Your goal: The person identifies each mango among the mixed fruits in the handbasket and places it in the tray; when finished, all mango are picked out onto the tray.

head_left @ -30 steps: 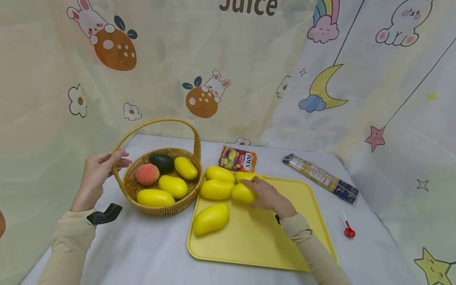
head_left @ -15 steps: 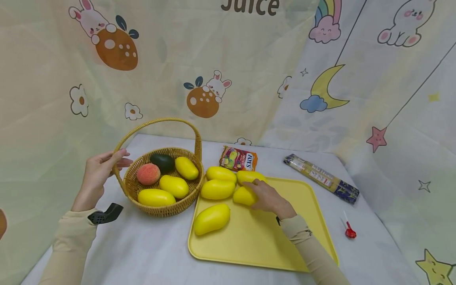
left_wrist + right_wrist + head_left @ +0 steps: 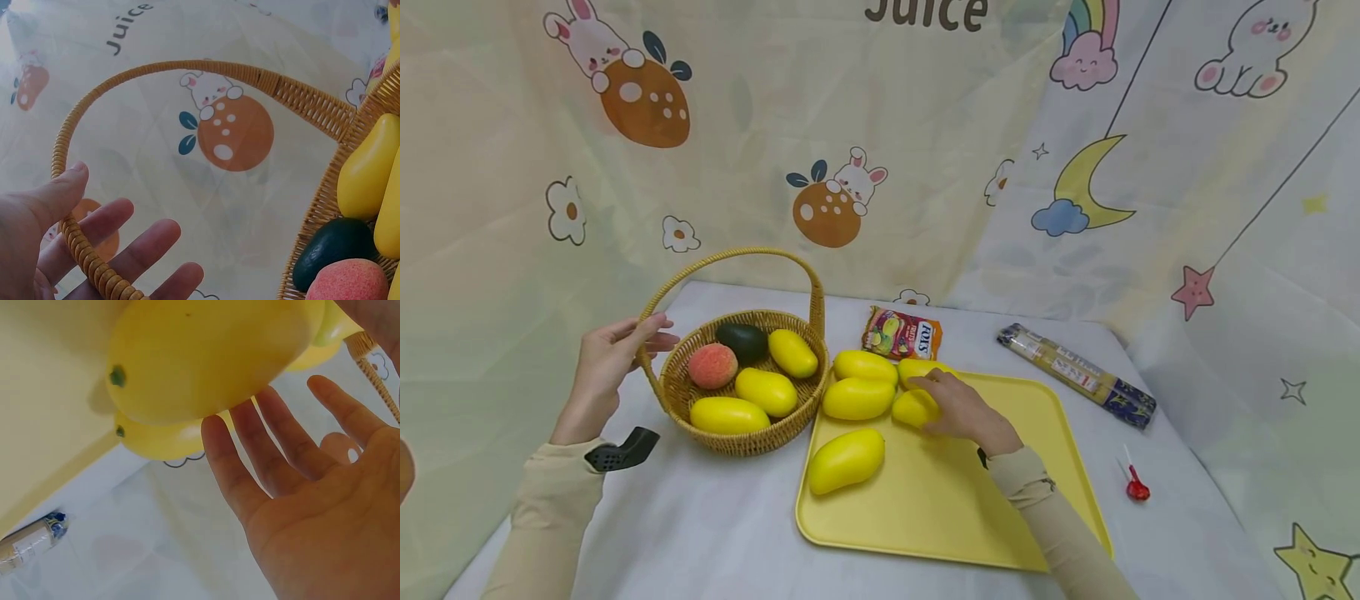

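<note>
Wicker basket (image 3: 747, 447) sits upright, golden-brown weave, tall arched handle up, some fruit inside. The mango (image 3: 912, 408) is plump, smooth, bright yellow with a little green stem tip, just lying on its side on the yellow tray (image 3: 936, 504).

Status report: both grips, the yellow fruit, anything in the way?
Left grip loosely at the basket handle. Right grip open, at a yellow fruit on the tray. Neighbouring fruits crowd its far and left sides.

Curtained tabletop booth, pale cloth backdrop (image 3: 940, 108), printed rabbits (image 3: 852, 185), crescent moon (image 3: 1078, 179), white-covered table (image 3: 700, 517)
</note>
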Available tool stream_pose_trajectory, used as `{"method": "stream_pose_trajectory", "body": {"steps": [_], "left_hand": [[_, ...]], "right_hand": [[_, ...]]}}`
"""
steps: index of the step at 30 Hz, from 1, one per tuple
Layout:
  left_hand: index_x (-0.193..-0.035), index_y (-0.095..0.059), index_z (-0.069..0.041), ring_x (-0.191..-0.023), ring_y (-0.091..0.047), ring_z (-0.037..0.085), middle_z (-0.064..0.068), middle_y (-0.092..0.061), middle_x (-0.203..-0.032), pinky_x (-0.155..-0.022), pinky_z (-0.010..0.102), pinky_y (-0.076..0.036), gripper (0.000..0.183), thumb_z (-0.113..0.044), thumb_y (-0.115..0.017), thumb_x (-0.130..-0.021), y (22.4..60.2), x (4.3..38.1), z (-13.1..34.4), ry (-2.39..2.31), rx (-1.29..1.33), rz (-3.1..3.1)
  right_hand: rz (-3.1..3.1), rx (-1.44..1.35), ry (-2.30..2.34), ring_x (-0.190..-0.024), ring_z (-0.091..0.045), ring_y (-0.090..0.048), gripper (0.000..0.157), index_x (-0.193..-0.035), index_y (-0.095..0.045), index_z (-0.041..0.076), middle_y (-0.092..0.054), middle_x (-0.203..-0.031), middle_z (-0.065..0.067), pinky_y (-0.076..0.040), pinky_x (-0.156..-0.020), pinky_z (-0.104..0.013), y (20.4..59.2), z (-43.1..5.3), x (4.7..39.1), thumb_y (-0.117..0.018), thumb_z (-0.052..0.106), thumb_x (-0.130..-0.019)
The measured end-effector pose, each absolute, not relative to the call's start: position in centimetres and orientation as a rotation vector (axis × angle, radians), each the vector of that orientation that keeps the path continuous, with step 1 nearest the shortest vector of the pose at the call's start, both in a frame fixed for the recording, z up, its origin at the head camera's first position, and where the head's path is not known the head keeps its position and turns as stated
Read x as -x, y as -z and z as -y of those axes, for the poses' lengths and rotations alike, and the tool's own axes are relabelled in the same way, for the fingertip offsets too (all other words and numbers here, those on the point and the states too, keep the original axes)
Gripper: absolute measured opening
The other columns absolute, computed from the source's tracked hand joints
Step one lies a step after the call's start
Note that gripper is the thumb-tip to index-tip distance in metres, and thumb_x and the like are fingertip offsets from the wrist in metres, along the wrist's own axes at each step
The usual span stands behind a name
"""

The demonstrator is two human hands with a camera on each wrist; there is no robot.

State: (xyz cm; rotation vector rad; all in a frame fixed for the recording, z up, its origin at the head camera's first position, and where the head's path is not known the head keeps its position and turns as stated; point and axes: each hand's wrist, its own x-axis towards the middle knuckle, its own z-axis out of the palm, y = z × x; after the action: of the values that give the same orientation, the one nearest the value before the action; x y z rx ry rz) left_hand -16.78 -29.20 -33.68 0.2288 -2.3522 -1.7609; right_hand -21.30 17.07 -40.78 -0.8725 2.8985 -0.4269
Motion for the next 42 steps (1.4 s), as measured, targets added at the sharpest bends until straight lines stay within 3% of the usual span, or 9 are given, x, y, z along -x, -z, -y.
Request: {"method": "stream_pose_trajectory", "body": {"steps": [13, 21, 29, 37, 42], "left_hand": [[-0.106, -0.066, -0.021, -0.079, -0.064, -0.003, -0.022, -0.069, -0.076, -0.078, 0.024, -0.042, 0.031, -0.047, -0.057, -0.093, 33.7, 16.8, 29.2, 1.751, -0.232, 2.348], [-0.107, -0.065, -0.021, -0.078, -0.064, -0.004, -0.023, -0.068, -0.076, -0.077, 0.022, -0.043, 0.031, -0.047, -0.057, -0.093, 33.6, 16.8, 29.3, 1.74, -0.245, 2.352], [-0.107, -0.066, -0.019, -0.079, -0.064, -0.002, -0.021, -0.069, -0.077, -0.078, 0.024, -0.041, 0.033, -0.047, -0.058, -0.092, 33.6, 16.9, 29.0, 1.786, -0.234, 2.334], [-0.108, -0.066, -0.018, -0.079, -0.065, -0.002, -0.021, -0.069, -0.077, -0.08, 0.028, -0.039, 0.034, -0.047, -0.057, -0.093, 33.7, 17.0, 29.0, 1.778, -0.233, 2.335], [-0.106, -0.066, -0.019, -0.078, -0.065, -0.003, -0.022, -0.069, -0.076, -0.079, 0.028, -0.039, 0.032, -0.047, -0.057, -0.093, 33.7, 17.0, 29.1, 1.763, -0.239, 2.33]], "right_hand": [[-2.895, 0.904, 0.42, -0.098, -0.024, -0.055, 0.064, -0.138, -0.05, 0.01, -0.055, -0.121, -0.014, -0.048, -0.087, -0.04, 38.9, -14.3, 21.8, -0.078, 0.022, -0.081], [-2.86, 1.013, 0.379, -0.116, -0.027, -0.054, 0.062, -0.14, -0.049, 0.013, -0.053, -0.133, -0.014, -0.046, -0.096, -0.041, 37.7, -9.7, 22.2, -0.075, 0.026, -0.085], [-2.81, 1.145, 0.377, -0.094, -0.018, -0.057, 0.059, -0.139, -0.05, 0.013, -0.058, -0.12, -0.011, -0.049, -0.081, -0.031, 37.6, -5.3, 22.8, -0.073, 0.027, -0.086], [-2.793, 1.16, 0.375, -0.124, -0.026, -0.051, 0.058, -0.139, -0.05, 0.014, -0.052, -0.137, -0.012, -0.044, -0.101, -0.037, 37.0, -2.3, 23.2, -0.071, 0.03, -0.087], [-2.772, 1.198, 0.345, -0.111, -0.02, -0.055, 0.058, -0.139, -0.05, 0.013, -0.055, -0.131, -0.01, -0.047, -0.092, -0.03, 36.9, -0.4, 23.6, -0.072, 0.028, -0.087]]}}
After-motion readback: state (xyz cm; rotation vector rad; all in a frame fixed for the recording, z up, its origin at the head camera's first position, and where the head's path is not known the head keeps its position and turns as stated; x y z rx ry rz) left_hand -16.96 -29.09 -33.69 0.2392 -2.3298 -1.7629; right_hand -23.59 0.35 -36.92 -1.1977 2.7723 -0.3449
